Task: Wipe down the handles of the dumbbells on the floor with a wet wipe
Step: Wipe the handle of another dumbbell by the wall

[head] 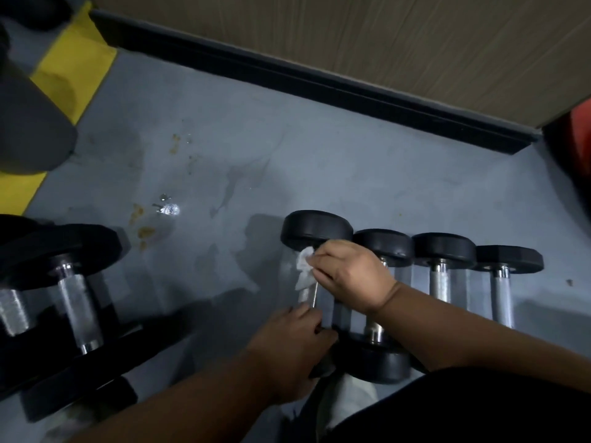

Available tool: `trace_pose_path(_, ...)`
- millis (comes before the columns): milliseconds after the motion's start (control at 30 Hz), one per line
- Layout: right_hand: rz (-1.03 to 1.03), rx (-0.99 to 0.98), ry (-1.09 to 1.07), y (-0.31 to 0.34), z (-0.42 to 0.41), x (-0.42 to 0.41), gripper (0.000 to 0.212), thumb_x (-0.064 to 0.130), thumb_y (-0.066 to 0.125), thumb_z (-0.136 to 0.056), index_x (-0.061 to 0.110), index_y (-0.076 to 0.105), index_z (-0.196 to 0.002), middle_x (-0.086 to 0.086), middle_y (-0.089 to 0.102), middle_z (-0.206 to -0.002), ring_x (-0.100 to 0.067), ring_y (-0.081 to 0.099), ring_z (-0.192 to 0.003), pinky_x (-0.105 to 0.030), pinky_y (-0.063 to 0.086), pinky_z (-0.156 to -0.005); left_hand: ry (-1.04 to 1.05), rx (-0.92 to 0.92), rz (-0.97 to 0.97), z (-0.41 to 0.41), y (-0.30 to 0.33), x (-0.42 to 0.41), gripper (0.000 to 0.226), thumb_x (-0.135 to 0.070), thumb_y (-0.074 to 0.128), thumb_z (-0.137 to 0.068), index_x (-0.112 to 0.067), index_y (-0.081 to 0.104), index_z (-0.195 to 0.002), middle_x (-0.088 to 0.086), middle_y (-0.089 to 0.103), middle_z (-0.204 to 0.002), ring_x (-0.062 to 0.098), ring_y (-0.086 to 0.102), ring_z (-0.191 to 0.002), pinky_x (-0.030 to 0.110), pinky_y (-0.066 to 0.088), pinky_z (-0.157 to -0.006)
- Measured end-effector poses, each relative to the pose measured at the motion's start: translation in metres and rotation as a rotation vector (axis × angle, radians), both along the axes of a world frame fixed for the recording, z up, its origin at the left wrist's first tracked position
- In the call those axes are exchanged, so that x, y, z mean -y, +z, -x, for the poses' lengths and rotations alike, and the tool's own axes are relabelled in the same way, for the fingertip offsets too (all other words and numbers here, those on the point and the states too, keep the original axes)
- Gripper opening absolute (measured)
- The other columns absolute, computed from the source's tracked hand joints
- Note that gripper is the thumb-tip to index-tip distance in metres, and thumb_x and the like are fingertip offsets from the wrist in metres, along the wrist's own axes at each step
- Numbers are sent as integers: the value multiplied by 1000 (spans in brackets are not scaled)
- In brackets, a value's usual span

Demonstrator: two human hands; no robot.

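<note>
Several black-headed dumbbells lie side by side on the grey floor. My right hand point(353, 276) grips a crumpled white wet wipe point(303, 270) around the upper part of the silver handle point(307, 295) of the leftmost dumbbell point(316, 230) in that row. My left hand point(295, 340) holds the near end of that same dumbbell, its fingers curled at the handle's lower end and over the near head. To the right lie a second dumbbell point(383, 246), a third dumbbell point(443, 249) and a fourth dumbbell point(508, 259), with their handles partly hidden by my right arm.
Larger dumbbells point(73, 282) with thick silver handles sit at the left. A wooden wall with a dark baseboard point(319, 81) runs along the back. A yellow floor stripe point(70, 68) is far left. Stains and a small shiny scrap point(169, 208) mark the floor. My white shoe point(351, 401) is below.
</note>
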State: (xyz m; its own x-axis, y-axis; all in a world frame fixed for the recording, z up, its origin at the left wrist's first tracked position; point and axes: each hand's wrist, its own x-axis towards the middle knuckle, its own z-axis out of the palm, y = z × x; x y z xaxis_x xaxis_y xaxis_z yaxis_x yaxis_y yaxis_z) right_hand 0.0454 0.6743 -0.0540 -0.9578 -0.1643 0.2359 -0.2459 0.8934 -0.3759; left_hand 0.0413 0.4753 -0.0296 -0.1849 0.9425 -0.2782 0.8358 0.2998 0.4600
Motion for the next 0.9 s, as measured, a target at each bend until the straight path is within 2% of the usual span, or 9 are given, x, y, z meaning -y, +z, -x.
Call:
trace_pose_path(133, -31, 73, -95, -12, -4, 10, 20, 22, 56, -95, 10, 65, -82, -4, 54, -80, -24, 52, -71, -38, 48, -54, -86, -81, 182, -14, 0, -20, 63, -37, 68, -76, -14, 48, -132, 13, 48, -124, 35, 43, -114, 47, 43, -86)
trace_pose_path(267, 235, 350, -181, -23, -40, 20, 12, 38, 55, -97, 27, 61, -100, 11, 55, -101, -9, 54, -94, -33, 50, -81, 16, -115, 119, -31, -8, -21, 40, -40, 73, -61, -23, 68, -97, 2, 64, -97, 28, 60, -91, 38, 48, -67)
trace_pose_path(367, 66, 263, -158, -24, -34, 14, 24, 52, 59, -91, 28, 59, -92, 10, 58, -92, -13, 60, -86, -45, 52, -81, 52, -110, 11, -30, -15, -19, 39, -38, 68, -67, -23, 66, -104, 0, 63, -107, 28, 58, -99, 39, 48, -74)
trace_pose_path(467, 159, 271, -176, -16, -8, 8, 17, 33, 59, -93, 23, 71, -101, 0, 69, -100, -22, 67, -85, -41, 58, -73, 45, -45, -47, -21, -21, -8, 37, -43, 58, -76, -25, 60, -109, -5, 57, -107, 24, 54, -99, 38, 44, -75)
trace_pose_path(533, 114, 194, -103, -18, -4, 11, 26, 17, 60, -94, 15, 71, -117, -6, 69, -120, -23, 69, -100, -35, 59, -82, 61, 11, -77, -12, -24, 2, 37, -47, 53, -79, -29, 61, -111, -8, 58, -104, 23, 54, -96, 37, 45, -74)
trace_pose_path(667, 588, 516, -110, -16, -24, 35, 25, 17, 72, -88, 4, 74, -109, -10, 70, -112, -18, 67, -101, -32, 52, -95, 125, 148, -190, 0, -26, 17, 30, -45, 55, -85, -30, 65, -108, -7, 60, -106, 25, 54, -99, 40, 46, -77)
trace_pose_path(733, 474, 533, -33, -20, -28, 35, 28, 20, 72, -88, 6, 74, -112, -7, 70, -118, -6, 67, -104, -27, 51, -98, 138, 169, -230, 3, -28, 22, 30, -43, 59, -85, -29, 66, -111, -5, 61, -108, 27, 55, -100, 40, 46, -78)
trace_pose_path(800, 266, 322, 35, -17, -16, 20, 30, 14, 65, -94, 6, 69, -122, -2, 65, -128, 6, 63, -108, -16, 48, -94, 133, 155, -226, 4, -29, 22, 37, -43, 58, -83, -28, 65, -116, -3, 62, -107, 28, 55, -98, 40, 46, -74)
trace_pose_path(900, 243, 230, -99, -36, -3, 7, 27, 17, 63, -94, 21, 71, -120, 7, 62, -134, -3, 60, -119, -31, 51, -100, 134, 147, -205, 4, -28, 23, 44, -44, 55, -79, -27, 64, -119, -4, 61, -101, 25, 53, -90, 36, 44, -68)
